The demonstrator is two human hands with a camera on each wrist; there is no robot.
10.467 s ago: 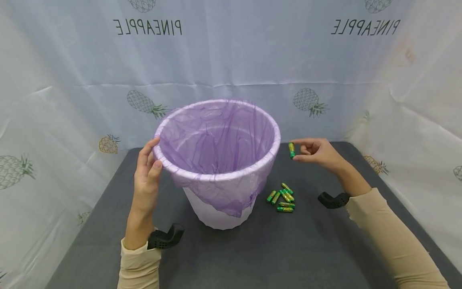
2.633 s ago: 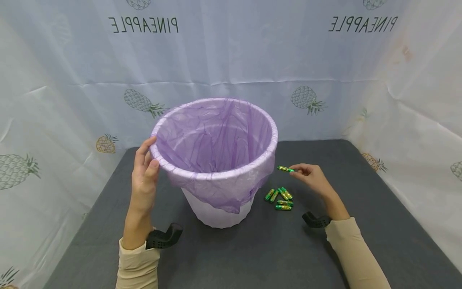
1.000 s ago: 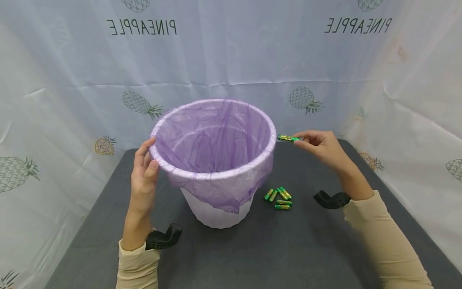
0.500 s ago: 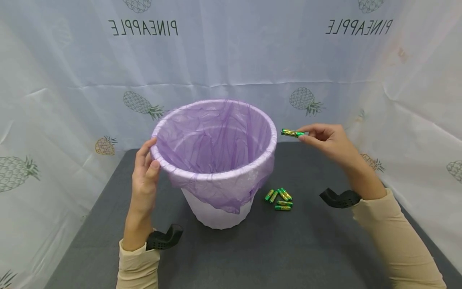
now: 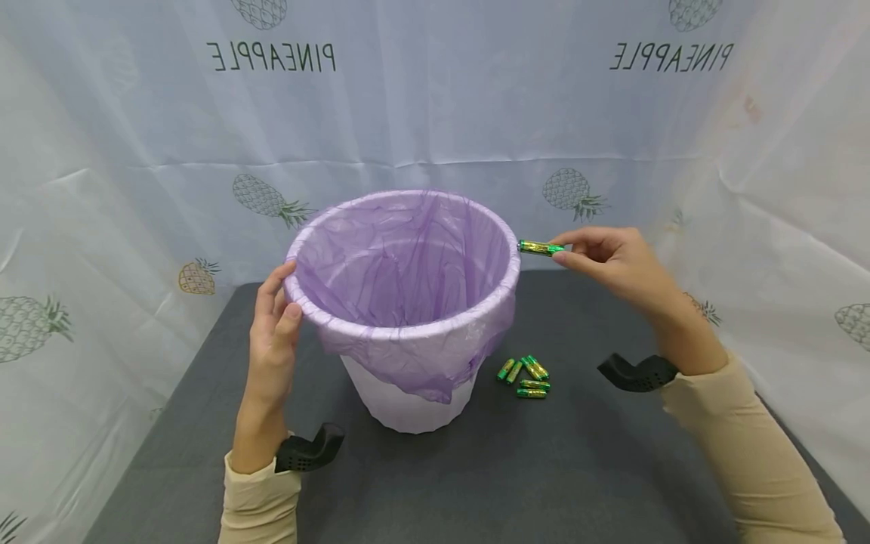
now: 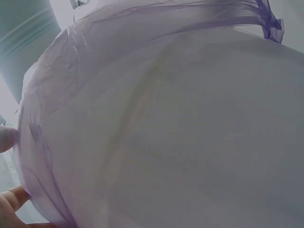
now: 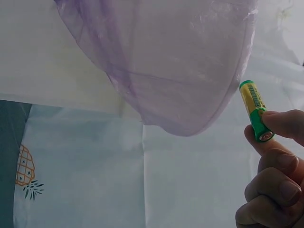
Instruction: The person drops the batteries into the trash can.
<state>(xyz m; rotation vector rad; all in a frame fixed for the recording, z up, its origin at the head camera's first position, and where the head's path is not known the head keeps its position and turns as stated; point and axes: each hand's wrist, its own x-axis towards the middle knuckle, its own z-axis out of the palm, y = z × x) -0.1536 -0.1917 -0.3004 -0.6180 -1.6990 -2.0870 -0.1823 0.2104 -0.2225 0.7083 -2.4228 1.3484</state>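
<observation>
In the head view a white trash can stands mid-table, its purple bag folded over the rim. My left hand holds that rim at the left, thumb on the near outer side; the left wrist view shows fingertips against the bagged edge. Thumb and forefinger of my right hand pinch a green and gold battery by one end. It lies almost level, its far tip right at the rim's right side. In the right wrist view the battery slants beside the bagged rim, the other fingers curled.
Several more batteries lie loosely grouped on the dark table, right of the can's base. Behind and at both sides hangs a white curtain with pineapple prints. Each wrist carries a black camera mount.
Since 10.5 s ago the group on the table has fewer batteries. The right hand has risen from low over the table with a battery, and just now shifted left to the rim. Left hand stays.
</observation>
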